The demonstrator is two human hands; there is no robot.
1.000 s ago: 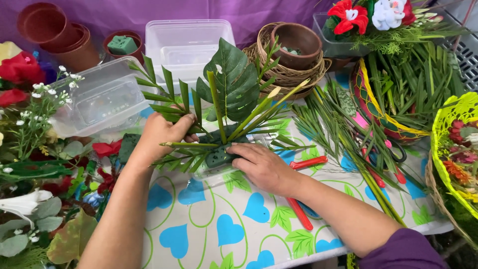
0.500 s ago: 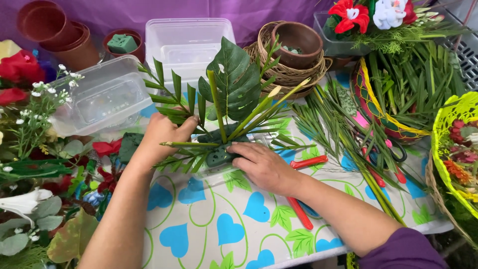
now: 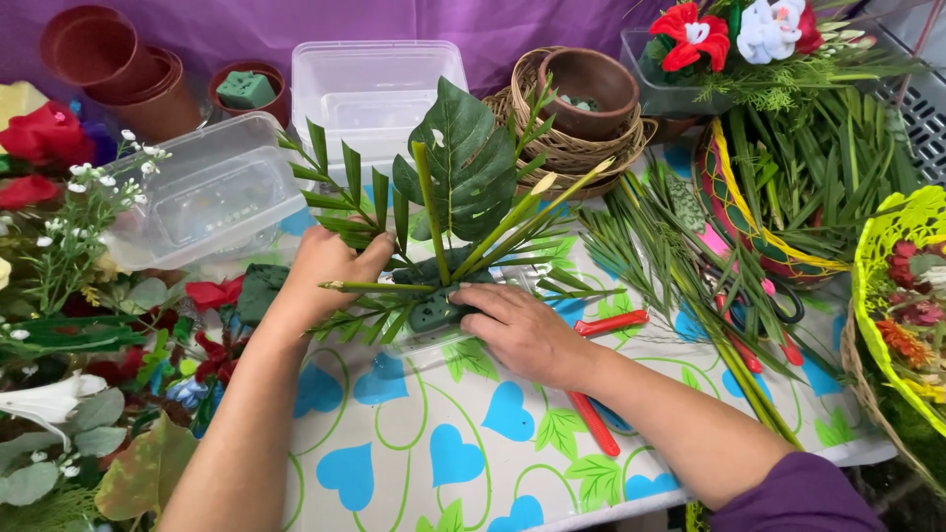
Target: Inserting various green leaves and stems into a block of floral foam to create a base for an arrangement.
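A dark green foam block [image 3: 434,296] lies on the patterned tablecloth [image 3: 414,443] with several leaves and stems stuck into it. A big split leaf [image 3: 471,163] rises from its far side. My left hand [image 3: 330,266] grips a palm frond [image 3: 355,202] at the block's left end. My right hand [image 3: 522,330] rests on the block's right front corner and presses it down. A thin green stem [image 3: 374,287] pokes out to the left between my hands.
Clear plastic tubs [image 3: 202,192] and brown pots [image 3: 108,59] stand at the back left. A wicker basket with a brown bowl [image 3: 586,84] sits behind the block. Red-handled scissors [image 3: 596,379] lie by my right wrist. Loose greenery [image 3: 690,246] and flower baskets fill the right; artificial flowers [image 3: 59,296] crowd the left.
My left hand has shifted slightly at the palm frond, and the leaves have tilted a little. My right hand stays on the foam block.
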